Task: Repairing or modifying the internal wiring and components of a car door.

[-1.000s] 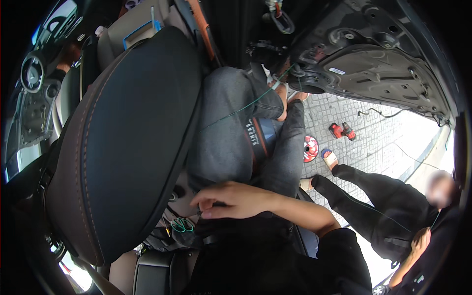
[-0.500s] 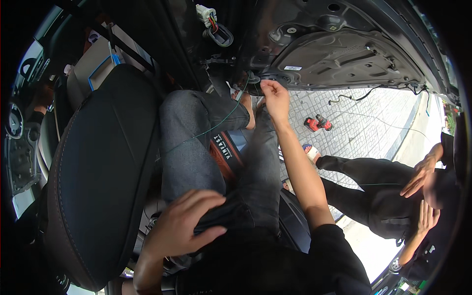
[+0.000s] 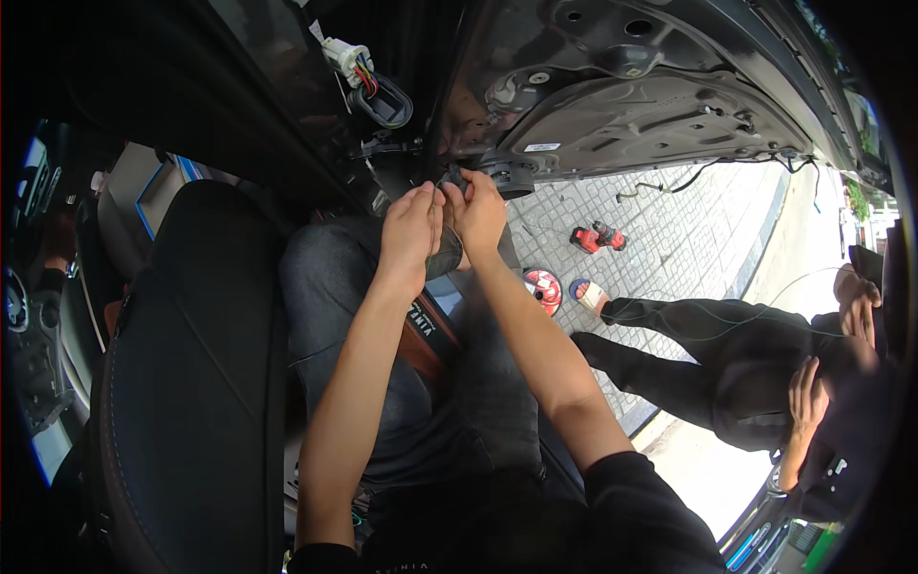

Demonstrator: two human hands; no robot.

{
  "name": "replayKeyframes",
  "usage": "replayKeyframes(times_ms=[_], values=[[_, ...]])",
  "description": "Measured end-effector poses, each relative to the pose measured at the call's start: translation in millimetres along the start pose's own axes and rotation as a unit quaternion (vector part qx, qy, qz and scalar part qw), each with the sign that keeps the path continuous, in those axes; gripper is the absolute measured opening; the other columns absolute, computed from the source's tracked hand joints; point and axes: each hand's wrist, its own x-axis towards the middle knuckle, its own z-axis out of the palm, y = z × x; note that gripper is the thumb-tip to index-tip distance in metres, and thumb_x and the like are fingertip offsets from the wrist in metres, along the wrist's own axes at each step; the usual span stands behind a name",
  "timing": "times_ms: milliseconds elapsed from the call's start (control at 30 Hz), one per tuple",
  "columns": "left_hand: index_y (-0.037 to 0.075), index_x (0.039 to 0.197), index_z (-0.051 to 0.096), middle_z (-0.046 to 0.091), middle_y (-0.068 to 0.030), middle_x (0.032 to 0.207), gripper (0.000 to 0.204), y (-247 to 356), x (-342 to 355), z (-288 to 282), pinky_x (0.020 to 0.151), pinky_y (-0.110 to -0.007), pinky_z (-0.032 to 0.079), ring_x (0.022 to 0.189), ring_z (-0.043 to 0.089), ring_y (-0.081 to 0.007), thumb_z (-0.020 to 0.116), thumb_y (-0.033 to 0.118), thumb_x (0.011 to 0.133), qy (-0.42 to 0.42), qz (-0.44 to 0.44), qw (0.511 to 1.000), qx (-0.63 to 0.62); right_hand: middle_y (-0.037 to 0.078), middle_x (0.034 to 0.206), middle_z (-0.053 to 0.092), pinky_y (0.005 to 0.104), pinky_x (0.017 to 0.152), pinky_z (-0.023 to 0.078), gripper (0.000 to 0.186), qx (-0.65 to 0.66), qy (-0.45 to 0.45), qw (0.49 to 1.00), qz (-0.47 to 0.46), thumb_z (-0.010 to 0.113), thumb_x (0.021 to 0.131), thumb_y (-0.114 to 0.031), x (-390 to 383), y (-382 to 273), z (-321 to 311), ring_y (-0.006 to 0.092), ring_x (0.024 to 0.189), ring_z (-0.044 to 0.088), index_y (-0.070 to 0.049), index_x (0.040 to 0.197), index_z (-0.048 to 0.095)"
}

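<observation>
My left hand (image 3: 409, 234) is raised over my legs at the base of the door opening, fingers closed around a thin green wire. My right hand (image 3: 480, 215) is close beside it, pinching a small dark piece (image 3: 454, 180) whose shape is mostly hidden by the fingers. A round black part (image 3: 509, 178) on the open door (image 3: 622, 124) lies just behind my right fingers. Above my hands, a white connector (image 3: 344, 57) with coloured wires hangs beside an oval rubber boot (image 3: 387, 100) on the dark car body.
A black seat (image 3: 191, 335) fills the left. On the paving (image 3: 660, 230) are a red drill (image 3: 598, 236) and a red-and-white disc (image 3: 542, 287). At right a co-worker (image 3: 755, 383) in dark clothes has both hands near a thin wire.
My right hand rose from my lap to the door's base, then my left hand joined it there. Both fingers' grips have closed. The view has shifted toward the door. The co-worker's hands have moved.
</observation>
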Motion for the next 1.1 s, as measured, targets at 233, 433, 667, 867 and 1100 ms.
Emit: replayKeyframes(times_ms=[233, 433, 667, 867, 1100], values=[[0.007, 0.094, 0.053, 0.041, 0.005, 0.063, 0.029, 11.1, -7.9, -4.7, 0.04, -0.018, 0.025, 0.049, 0.037, -0.0039, 0.05, 0.035, 0.099, -0.117, -0.034, 0.99, -0.073, 0.01, 0.082, 0.06, 0.0417, 0.064, 0.047, 0.026, 0.017, 0.017, 1.0, 0.013, 0.07, 0.08, -0.018, -2.9, -3.2, 2.4, 0.0313, 0.075, 0.061, -0.006, 0.101, 0.062], [0.003, 0.104, 0.055, 0.051, -0.0006, 0.078, 0.037, -10.2, -11.7, -13.2, 0.039, -0.017, 0.026, 0.061, 0.047, -0.0071, 0.052, 0.039, 0.097, -0.041, -0.189, 0.977, 0.092, 0.013, 0.095, 0.063, 0.0437, 0.069, 0.05, 0.026, -0.014, -0.015, 1.0, 0.008, 0.067, 0.082, -0.022, -1.2, -2.9, 0.2, 0.035, 0.088, 0.063, -0.007, 0.102, 0.059], [0.009, 0.081, 0.048, 0.035, 0.0064, 0.056, 0.03, 11.1, -28.7, 11.1, 0.04, -0.021, 0.023, 0.044, 0.029, -0.0031, 0.042, 0.03, 0.102, -0.049, 0.009, 0.998, 0.023, 0.013, 0.093, 0.062, 0.0432, 0.069, 0.051, 0.026, -0.06, -0.014, 0.998, -0.024, 0.067, 0.083, -0.023, -0.7, -1.7, -0.9, 0.0349, 0.084, 0.063, -0.008, 0.101, 0.057], [0.01, 0.071, 0.034, 0.026, 0.005, 0.051, 0.035, 67.5, -110.6, 34.2, 0.042, -0.024, 0.019, 0.042, 0.021, -0.005, 0.033, 0.024, 0.103, -0.261, 0.229, 0.938, -0.005, 0.012, 0.095, 0.06, 0.0436, 0.07, 0.05, 0.024, -0.047, -0.006, 0.999, -0.024, 0.066, 0.084, -0.023, -6.1, -0.9, 1.9, 0.0348, 0.086, 0.062, -0.009, 0.101, 0.056], [0.012, 0.062, 0.045, 0.042, 0.0023, 0.054, 0.028, 97.4, -242.0, 6.2, 0.038, -0.027, 0.022, 0.039, 0.035, -0.0105, 0.055, 0.012, 0.088, -0.573, 0.369, 0.732, -0.009, 0.011, 0.096, 0.061, 0.0413, 0.072, 0.049, 0.026, -0.033, -0.005, 0.999, -0.033, 0.065, 0.084, -0.023, -3.1, 6.3, 0.1, 0.0333, 0.09, 0.062, -0.009, 0.105, 0.057]])
